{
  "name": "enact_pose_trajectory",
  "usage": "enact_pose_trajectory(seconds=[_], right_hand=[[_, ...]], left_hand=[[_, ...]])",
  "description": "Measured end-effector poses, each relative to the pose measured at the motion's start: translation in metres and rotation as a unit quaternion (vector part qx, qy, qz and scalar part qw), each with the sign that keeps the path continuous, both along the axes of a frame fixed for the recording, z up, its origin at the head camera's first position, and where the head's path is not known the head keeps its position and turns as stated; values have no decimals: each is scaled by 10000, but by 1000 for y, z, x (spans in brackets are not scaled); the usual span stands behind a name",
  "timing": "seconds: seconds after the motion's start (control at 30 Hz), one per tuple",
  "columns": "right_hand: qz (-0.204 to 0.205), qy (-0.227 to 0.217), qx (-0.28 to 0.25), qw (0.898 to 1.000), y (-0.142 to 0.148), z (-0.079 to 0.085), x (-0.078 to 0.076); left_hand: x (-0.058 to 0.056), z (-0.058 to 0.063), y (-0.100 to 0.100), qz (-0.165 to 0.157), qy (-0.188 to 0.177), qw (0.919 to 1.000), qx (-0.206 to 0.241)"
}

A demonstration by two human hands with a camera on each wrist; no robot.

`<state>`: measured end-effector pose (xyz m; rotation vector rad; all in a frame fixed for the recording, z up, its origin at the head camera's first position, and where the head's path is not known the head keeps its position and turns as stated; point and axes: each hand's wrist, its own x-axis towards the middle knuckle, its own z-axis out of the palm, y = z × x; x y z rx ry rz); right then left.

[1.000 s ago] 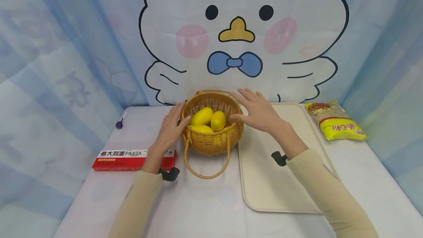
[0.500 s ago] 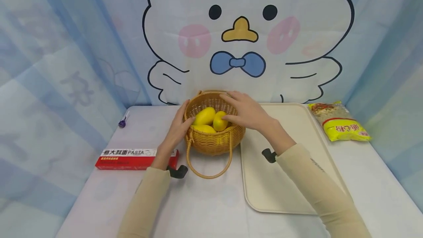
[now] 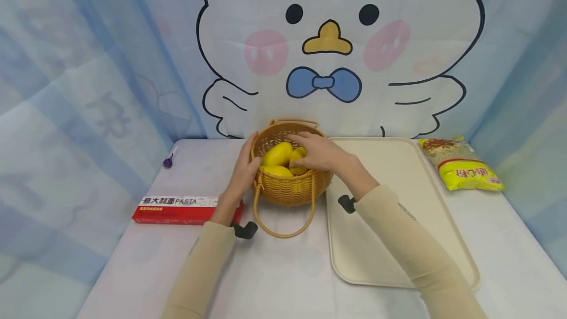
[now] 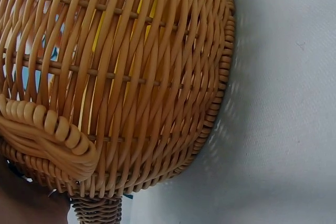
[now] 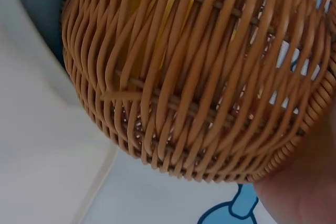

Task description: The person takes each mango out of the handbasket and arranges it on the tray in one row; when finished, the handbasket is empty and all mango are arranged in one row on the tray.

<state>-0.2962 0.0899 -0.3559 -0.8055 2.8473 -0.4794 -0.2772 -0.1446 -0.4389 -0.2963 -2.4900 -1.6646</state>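
We see three yellow fruits (image 3: 278, 153) inside the basket (image 3: 287, 193), none lifted out yet, our left hand (image 3: 244, 167) spread on its side, our right hand (image 3: 320, 152) at one, maybe pinching; we can't tell.

From head ht. we look fwd & down over the worktop (image 3: 283, 279), while our L & R wrist views face the basket's (image 3: 288, 193) wicker v. close, all 3 sharing that basket.
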Motion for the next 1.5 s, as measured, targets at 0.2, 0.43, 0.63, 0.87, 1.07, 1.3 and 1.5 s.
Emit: enact_pose_trajectory(seconds=[0.2,0.43,0.63,0.87,1.07,1.3,1.5], right_hand=[[-67,-100,211,9997,-6,-4,-7],[-119,-304,384,9987,-14,-8,-16],[-153,-439,652,9968,-19,-13,-20],[-241,-563,1044,9926,-21,-16,-19],[-154,-550,1194,9912,-23,-18,-22],[-99,-441,1070,9932,-23,-17,-23],[-105,-197,968,9951,-22,-18,-25]], left_hand=[[1,0,1,-27,47,10000,23],[2,0,1,-18,4,10000,89],[1,-1,0,-2,-4,9999,105],[1,-2,0,4,16,9999,151],[1,-3,0,22,78,9997,210],[1,-3,1,-3,151,9996,237],[0,-4,1,-9,177,9996,218]])
